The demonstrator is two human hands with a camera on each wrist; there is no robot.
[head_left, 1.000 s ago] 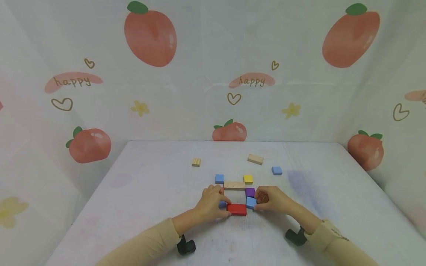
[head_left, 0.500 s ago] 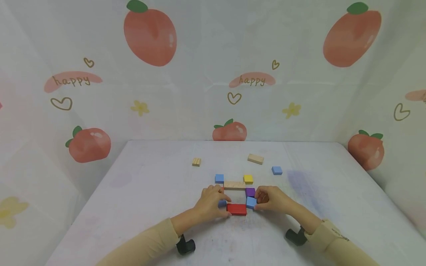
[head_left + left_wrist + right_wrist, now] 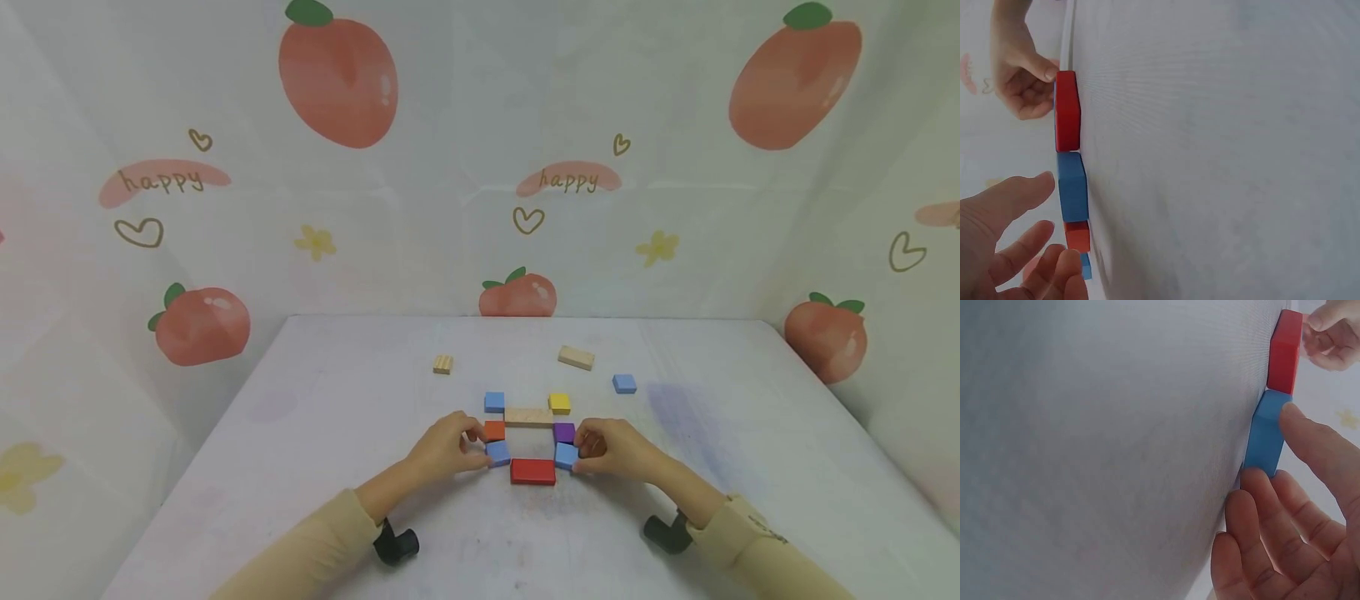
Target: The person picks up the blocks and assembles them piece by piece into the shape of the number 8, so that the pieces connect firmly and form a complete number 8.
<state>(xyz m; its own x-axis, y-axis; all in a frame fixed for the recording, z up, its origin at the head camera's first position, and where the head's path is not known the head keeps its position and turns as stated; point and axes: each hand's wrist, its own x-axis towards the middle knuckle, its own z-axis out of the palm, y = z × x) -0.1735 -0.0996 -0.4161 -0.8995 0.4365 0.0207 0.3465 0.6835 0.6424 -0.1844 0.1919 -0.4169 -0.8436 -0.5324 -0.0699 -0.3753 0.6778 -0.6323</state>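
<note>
My left hand is beside a blue block, its thumb and fingers parted. In the left wrist view a slim gap shows between the thumb and that blue block. On the other side, my right hand pinches a second blue block between thumb and fingers, the thumb on its corner in the right wrist view. Between the two blue blocks, nearer the person, lies a long red block. An orange block sits behind the left blue one, a purple block behind the right one.
A plain wooden block spans the back of the outline, with a blue block and a yellow block at its ends. Farther back lie a striped block, a wooden block and a blue block.
My left hand has drawn away leftward from the red block, uncovering the orange block and the left blue block. The left blue block now sits slightly farther left. My right hand has stayed in place.
</note>
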